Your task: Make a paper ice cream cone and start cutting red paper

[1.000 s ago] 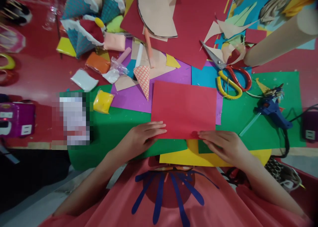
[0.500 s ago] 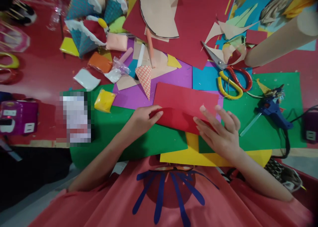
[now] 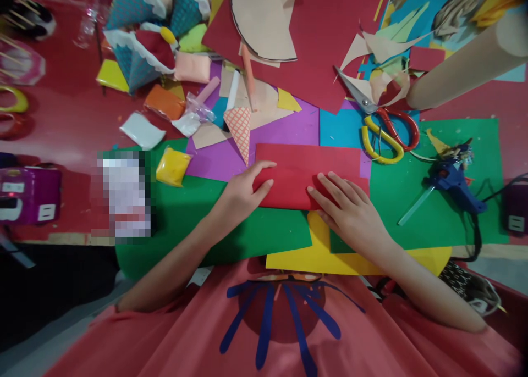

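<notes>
A folded red sheet [image 3: 307, 160] lies in front of me, its near part doubled over with a straight fold along the near edge. My left hand [image 3: 243, 195] is at its left end, thumb and index finger apart with the sheet's edge between them; whether they press on it is hard to see. My right hand [image 3: 350, 206] lies on the right half, palm down, fingers stretched out over the red surface. Under the sheet are purple, green [image 3: 198, 223] and yellow [image 3: 289, 260] sheets. A small checkered paper cone [image 3: 239, 127] lies just beyond the left end.
Scissors [image 3: 381, 124] lie beyond my right hand. A blue glue gun [image 3: 454, 182] rests on green sheet at the right. Clay packets [image 3: 173, 166], blue cones [image 3: 142, 64] and a pixelated rectangle [image 3: 126, 195] are on the left. A beige roll [image 3: 470, 64] is at the back right.
The red sheet has turned slightly and now lies straighter. My right hand has moved left and come down flat on it; my left hand has shifted slightly up and right.
</notes>
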A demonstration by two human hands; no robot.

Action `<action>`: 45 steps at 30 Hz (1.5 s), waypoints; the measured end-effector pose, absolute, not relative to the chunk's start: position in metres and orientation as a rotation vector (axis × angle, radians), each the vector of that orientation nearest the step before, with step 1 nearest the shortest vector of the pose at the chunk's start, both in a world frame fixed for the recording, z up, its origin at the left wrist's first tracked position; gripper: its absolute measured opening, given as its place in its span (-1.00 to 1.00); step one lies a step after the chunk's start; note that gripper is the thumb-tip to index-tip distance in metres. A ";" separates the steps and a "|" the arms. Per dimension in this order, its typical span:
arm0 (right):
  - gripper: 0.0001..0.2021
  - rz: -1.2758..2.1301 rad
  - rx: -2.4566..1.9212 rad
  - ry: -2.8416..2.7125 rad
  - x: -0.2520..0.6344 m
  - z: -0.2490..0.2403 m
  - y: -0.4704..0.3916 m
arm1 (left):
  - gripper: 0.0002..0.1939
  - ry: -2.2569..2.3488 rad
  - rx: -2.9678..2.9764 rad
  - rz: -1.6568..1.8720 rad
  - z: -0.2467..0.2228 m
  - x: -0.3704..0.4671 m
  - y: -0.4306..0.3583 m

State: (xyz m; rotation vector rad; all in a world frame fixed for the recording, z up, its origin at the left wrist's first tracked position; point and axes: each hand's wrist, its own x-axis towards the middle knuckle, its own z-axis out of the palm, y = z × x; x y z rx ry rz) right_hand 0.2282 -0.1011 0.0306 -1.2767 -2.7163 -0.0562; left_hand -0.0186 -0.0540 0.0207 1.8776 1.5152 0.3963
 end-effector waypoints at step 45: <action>-0.55 0.184 -1.328 -2.700 0.222 0.010 -0.119 | -0.39 1.344 2.690 0.045 -0.005 0.011 -0.109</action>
